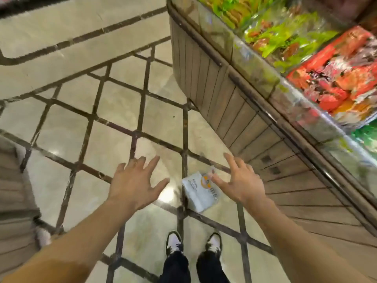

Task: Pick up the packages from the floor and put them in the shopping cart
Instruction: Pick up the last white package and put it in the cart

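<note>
We reach both arms forward, palms down, left hand [137, 183] and right hand [239, 181] fingers spread wide, empty. White plastic package [199, 192] lies on beige tiled floor [114, 111] just under right hand's thumb.

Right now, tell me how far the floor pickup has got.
Done: nothing that shows; no cart is in view. In hand: nothing, the left hand and right hand are both open and empty above the floor. Left: one white package lies on the tiles by the shelf base, partly under the right hand, to be grasped and carried to the cart.
</note>
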Tool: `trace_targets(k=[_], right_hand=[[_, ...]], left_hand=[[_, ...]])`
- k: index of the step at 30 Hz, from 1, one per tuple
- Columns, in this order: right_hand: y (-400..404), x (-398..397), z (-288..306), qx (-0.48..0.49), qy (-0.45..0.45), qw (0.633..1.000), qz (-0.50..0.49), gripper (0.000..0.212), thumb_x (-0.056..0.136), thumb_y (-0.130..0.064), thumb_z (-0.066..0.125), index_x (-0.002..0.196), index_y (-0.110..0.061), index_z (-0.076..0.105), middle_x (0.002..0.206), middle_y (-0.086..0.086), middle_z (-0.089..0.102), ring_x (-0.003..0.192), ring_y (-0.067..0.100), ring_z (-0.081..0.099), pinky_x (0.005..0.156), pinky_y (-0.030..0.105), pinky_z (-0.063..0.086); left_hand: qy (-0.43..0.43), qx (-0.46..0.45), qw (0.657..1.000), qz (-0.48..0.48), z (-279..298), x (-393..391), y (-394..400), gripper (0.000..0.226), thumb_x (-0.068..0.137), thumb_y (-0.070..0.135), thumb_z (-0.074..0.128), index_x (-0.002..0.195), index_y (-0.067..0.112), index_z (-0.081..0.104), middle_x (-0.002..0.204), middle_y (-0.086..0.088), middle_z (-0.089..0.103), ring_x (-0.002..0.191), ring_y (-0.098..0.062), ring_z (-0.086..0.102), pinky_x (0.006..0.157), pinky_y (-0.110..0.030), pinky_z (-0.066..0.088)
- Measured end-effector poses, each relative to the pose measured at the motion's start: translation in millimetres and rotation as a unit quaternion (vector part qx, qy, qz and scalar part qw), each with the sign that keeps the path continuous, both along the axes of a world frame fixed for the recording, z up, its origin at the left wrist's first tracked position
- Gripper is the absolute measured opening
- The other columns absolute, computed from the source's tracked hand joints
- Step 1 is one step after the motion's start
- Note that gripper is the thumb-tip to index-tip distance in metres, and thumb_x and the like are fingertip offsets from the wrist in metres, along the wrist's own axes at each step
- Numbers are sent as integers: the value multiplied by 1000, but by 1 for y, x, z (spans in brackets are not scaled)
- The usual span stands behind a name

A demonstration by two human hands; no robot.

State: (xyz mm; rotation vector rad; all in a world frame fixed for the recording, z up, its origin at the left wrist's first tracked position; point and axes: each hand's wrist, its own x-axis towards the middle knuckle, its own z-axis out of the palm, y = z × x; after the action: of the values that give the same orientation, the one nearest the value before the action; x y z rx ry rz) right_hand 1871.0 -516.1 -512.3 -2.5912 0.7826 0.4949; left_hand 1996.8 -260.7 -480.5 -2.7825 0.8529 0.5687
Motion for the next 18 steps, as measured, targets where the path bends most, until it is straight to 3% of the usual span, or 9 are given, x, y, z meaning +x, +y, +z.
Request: trace_targets(k=[4,7,11,14,18], right_hand=[[0,-17,-150,57,24,996,-67,91,85,-87,40,160,-42,17,164,-2,31,146,29,37,110,46,39],[4,-42,-262,83,46,989,-118,92,86,-84,42,161,-37,16,164,-2,28,148,27,31,109,46,39],[14,-71,-397,114,86,968,-206,100,85,-87,40,163,-34,6,166,6,27,146,34,36,111,50,40],[21,-82,-478,153,74,930,-325,112,82,-87,44,165,-27,0,169,10,21,152,33,29,119,47,32],[25,-75,-554,196,68,846,-492,125,76,-87,53,163,-24,-11,169,15,18,148,37,35,115,47,35]], left_hand=[[44,14,999,8,-139,1,-24,96,80,82,2,163,37,20,160,-3,44,147,-28,40,115,-47,36],[71,6,997,8,-253,-13,-48,89,85,80,17,162,36,25,159,-5,47,146,-29,42,113,-47,37],[99,-26,995,16,-397,-39,-75,85,86,77,29,158,33,37,148,-7,57,136,-32,51,103,-48,42],[120,-52,991,34,-487,-55,-89,88,84,78,30,157,30,41,146,-8,58,131,-34,54,100,-50,45],[84,-152,984,47,-575,-53,-108,79,89,71,44,152,22,50,145,-21,56,130,-44,53,100,-59,49]])
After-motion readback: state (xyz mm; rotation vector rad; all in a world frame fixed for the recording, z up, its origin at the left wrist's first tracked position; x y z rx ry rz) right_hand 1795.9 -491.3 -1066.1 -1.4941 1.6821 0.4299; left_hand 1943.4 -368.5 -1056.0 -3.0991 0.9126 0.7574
